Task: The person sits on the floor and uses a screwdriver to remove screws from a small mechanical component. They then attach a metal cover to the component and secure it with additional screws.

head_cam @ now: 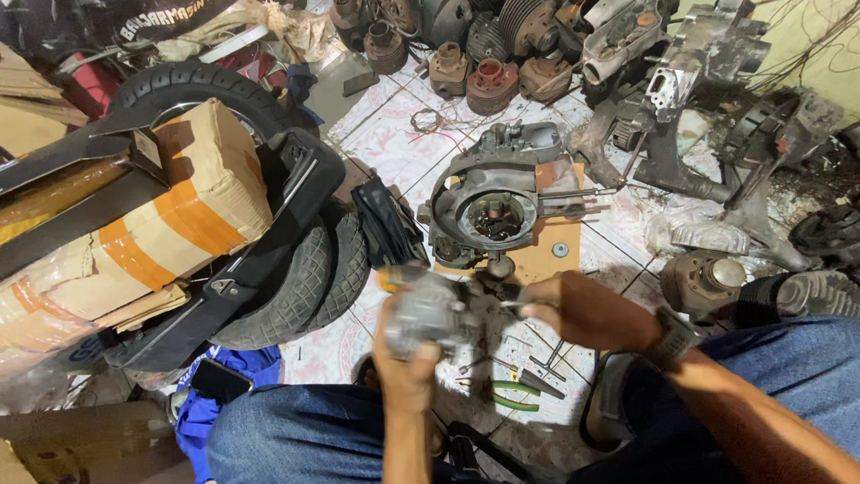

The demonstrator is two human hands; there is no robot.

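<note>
Low in the frame's centre, the left hand (405,358) wraps a grey carburettor (434,315), steadying it, while the right hand (573,309) pinches its side fitting; pliers (515,395) lie below on the floor.

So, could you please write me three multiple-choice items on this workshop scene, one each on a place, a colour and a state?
1. Where does the engine casing lie?
A. on a piece of cardboard on the tiled floor
B. on top of the tyres
C. on the person's lap

2. What colour are the handles of the pliers on the floor?
A. red
B. green
C. blue

3. How is the small grey metal part held?
A. it lies untouched on the floor
B. it hangs from a wire
C. the left hand grips it from below while the right hand works at its side

Answers: 1 A, brown cardboard shows under and beside the casing. 2 B, both curved handles are green. 3 C, left fingers wrap the part and the right fingertips meet it.
</note>
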